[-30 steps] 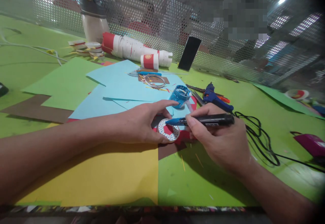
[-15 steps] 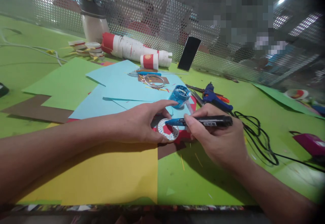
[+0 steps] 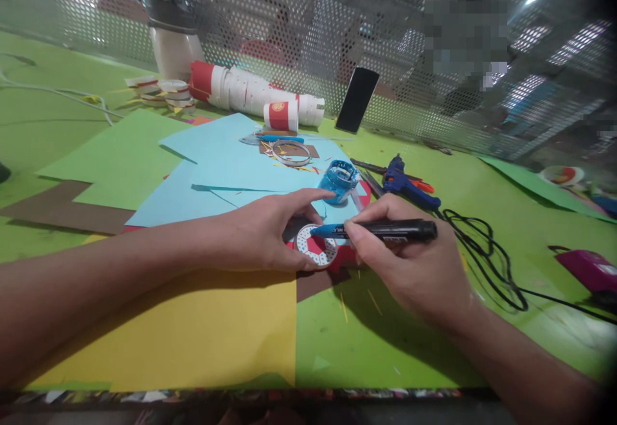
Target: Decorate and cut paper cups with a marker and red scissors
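A small round disc [image 3: 316,245], white with blue dots around a red middle, lies between my hands. My left hand [image 3: 270,232] grips its left edge, thumb at the near side and fingers curved round the far side. In my right hand [image 3: 409,254] is a black marker [image 3: 400,230] with a blue front end, its tip at the disc's upper part. Just beyond the disc stands an open jar of blue paint [image 3: 339,184]. Red pieces lie partly hidden under and beside the disc.
Light blue sheets [image 3: 231,161], green paper [image 3: 110,155] and yellow paper [image 3: 193,328] cover the left. A blue glue gun [image 3: 405,184] with a black cord lies right. Paper cups [image 3: 281,116], a phone [image 3: 357,100] and a jug [image 3: 174,39] stand behind, before a perforated screen.
The whole view has shifted slightly, so things appear a little further left. The marker tip has moved slightly on the disc; both hands keep their holds.
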A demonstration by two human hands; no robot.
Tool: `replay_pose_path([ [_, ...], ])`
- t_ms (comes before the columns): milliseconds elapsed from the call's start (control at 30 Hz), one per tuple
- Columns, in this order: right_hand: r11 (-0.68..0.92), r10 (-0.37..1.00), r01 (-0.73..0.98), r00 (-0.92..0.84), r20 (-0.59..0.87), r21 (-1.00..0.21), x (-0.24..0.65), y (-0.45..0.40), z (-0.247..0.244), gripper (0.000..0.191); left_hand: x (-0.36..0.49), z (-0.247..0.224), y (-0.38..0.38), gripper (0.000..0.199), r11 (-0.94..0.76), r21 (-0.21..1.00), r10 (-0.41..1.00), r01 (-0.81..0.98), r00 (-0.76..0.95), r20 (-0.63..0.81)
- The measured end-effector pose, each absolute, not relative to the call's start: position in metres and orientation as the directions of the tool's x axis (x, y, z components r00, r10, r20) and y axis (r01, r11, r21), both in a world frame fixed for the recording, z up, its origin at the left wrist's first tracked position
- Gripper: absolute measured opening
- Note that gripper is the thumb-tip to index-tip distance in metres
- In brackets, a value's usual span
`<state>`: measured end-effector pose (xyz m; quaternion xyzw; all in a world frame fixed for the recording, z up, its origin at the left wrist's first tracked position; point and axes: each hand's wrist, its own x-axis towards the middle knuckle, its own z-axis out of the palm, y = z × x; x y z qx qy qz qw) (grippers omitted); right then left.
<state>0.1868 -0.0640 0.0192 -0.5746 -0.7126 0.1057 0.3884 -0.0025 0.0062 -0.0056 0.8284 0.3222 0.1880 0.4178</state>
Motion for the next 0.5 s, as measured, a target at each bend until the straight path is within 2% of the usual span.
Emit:
replay_pose_path([
  [200,0.312,0.904,0.736,-0.035,0.426,-0.601,0.1861,-0.0634,0.0192,0.011,-0.0026,-0.0065,0.0066,0.083,-0.458,0.805,0.689,0.378,0.723,0.052],
  [500,0.410,0.821,0.790,-0.101,0.562,-0.456,0.1875,-0.0687,0.0111,0.018,-0.0036,-0.0047,0.0073,0.083,-0.465,0.798,0.683,0.384,0.729,0.047],
])
